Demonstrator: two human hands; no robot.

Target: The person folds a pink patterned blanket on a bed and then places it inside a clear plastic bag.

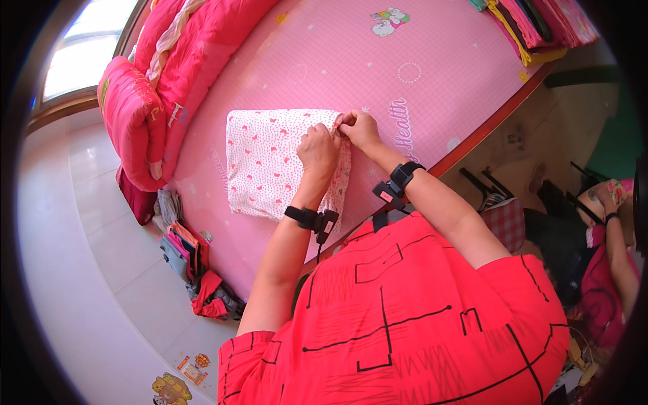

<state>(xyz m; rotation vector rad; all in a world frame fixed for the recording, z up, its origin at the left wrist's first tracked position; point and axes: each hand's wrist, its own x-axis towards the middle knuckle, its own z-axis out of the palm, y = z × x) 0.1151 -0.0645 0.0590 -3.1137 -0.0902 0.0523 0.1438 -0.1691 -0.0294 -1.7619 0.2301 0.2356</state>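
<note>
A white cloth (pixel 263 162) with small red prints lies folded into a rough rectangle on the pink patterned bed mat (pixel 314 61). My right hand (pixel 360 130) pinches the cloth's upper right corner between thumb and fingers, where the fabric bunches up. Close beside it, my left hand (pixel 320 148) rests on the right part of the cloth with its fingers curled at the same edge. The left fingertips are partly hidden, so their exact hold on the fabric is hard to see. Both wrists wear black straps with small devices.
A pink quilt (pixel 202 55) lies heaped along the left side. Folded clothes (pixel 185 248) line the lower left edge, and another clothes stack (pixel 541 30) sits at the far right corner. Beyond the bed's right edge are a checked chair seat (pixel 503 223) and another person (pixel 607 263).
</note>
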